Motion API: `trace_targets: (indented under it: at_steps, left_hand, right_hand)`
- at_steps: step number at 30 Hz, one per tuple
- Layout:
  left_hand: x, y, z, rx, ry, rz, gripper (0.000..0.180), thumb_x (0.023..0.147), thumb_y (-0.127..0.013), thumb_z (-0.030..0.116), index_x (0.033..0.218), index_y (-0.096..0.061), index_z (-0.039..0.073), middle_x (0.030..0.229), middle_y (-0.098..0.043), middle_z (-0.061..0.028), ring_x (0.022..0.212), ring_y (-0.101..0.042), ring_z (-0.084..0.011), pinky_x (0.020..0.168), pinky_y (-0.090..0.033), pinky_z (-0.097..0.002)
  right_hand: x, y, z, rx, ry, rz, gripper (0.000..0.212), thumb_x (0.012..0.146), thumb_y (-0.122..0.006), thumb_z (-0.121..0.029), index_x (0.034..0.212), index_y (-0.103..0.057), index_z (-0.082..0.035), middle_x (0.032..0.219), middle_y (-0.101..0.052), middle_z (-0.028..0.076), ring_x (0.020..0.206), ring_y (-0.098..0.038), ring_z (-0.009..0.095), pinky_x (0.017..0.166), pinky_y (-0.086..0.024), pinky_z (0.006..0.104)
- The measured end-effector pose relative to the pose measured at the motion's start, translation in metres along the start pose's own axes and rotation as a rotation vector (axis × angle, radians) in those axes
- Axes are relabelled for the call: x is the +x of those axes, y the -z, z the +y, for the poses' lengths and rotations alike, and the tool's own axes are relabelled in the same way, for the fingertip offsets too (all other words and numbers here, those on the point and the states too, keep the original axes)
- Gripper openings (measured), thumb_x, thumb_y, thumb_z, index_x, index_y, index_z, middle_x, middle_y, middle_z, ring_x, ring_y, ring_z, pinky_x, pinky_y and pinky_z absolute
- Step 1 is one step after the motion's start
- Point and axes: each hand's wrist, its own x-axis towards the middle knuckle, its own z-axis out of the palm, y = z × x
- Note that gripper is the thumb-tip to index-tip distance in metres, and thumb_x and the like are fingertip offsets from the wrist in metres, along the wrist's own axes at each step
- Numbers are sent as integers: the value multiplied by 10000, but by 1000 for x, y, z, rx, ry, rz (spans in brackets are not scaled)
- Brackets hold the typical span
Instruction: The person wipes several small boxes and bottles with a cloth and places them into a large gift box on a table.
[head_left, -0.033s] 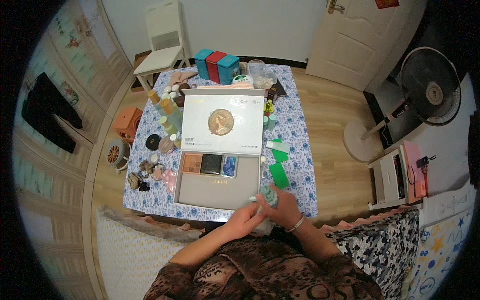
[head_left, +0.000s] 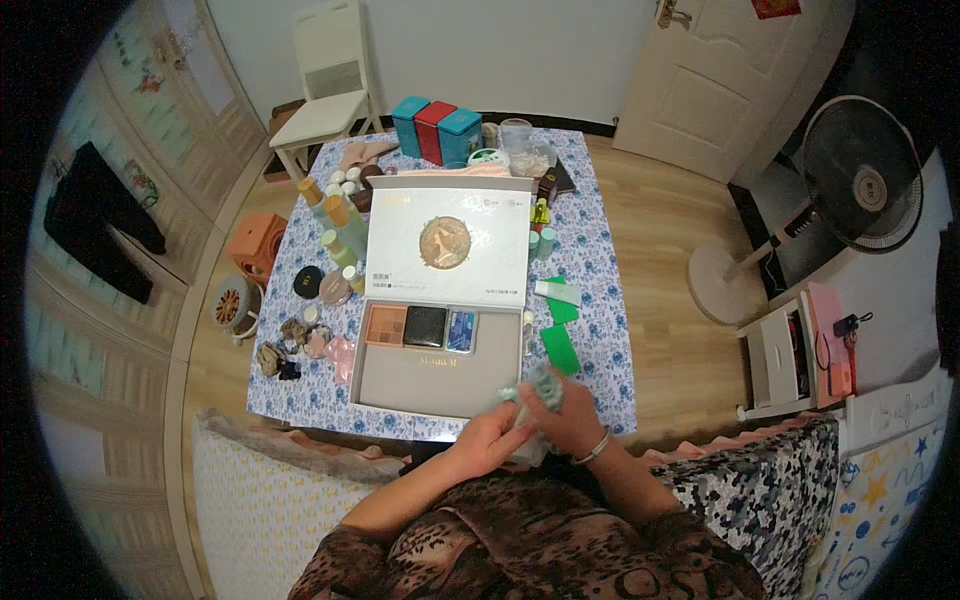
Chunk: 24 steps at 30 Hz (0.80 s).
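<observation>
White box [head_left: 430,390] open on the flowered table [head_left: 606,385], lid [head_left: 400,255] tilted up at the back. Three flat items are lined up side by side along its rear edge: orange-brown palette [head_left: 386,325], black square case [head_left: 425,326], blue-faced case [head_left: 461,331]; the grey front part is left bare. Teal and red tins [head_left: 435,131] are stood at the far end, contents hidden. Pale green bundle [head_left: 546,388] is held just off the box's near right corner, right hand [head_left: 573,418] clamped on it. Left hand [head_left: 487,438] is pressed close alongside, fingers bent; whether anything is gripped cannot be told.
</observation>
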Motion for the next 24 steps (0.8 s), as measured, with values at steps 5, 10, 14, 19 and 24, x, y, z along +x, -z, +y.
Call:
trace_targets:
  at_steps: [5,10,14,19,24]
  left_hand:
    - [-7,-7,-3,-26,-43,396,287,819,-502,282,934,-438,27,655,-533,-142,589,-536,-269,512,-407,-328]
    - [-10,-8,4,62,-117,444,350,773,-574,279,978,-418,42,565,-517,-102,511,-534,-262,475,-416,-327]
    - [-17,3,6,101,-107,412,360,738,-622,252,961,-435,41,537,-510,-73,467,-523,-241,448,-410,-302]
    - [-17,8,7,220,-234,495,320,736,-633,229,924,-455,41,559,-514,-69,464,-516,-188,447,-406,-272]
    - [-24,-4,9,-331,24,386,277,765,-607,230,883,-445,39,605,-505,-72,489,-487,-134,465,-394,-253]
  right_hand:
    - [0,-12,3,610,-22,89,341,791,-578,-268,1017,-507,-22,795,-570,61,749,-524,138,665,-435,277]
    - [-10,-17,-3,373,138,77,384,765,-616,-270,1040,-482,-38,881,-577,98,800,-560,175,677,-448,297]
    - [-12,-7,8,140,354,19,421,781,-598,-305,1059,-470,-16,945,-545,62,842,-516,123,703,-428,260]
    - [-11,-15,3,459,341,117,423,766,-608,-346,1030,-492,-36,895,-564,57,783,-539,149,692,-440,280]
    - [-12,-13,5,484,112,102,406,765,-598,-383,987,-513,-54,826,-570,42,738,-546,150,669,-442,298]
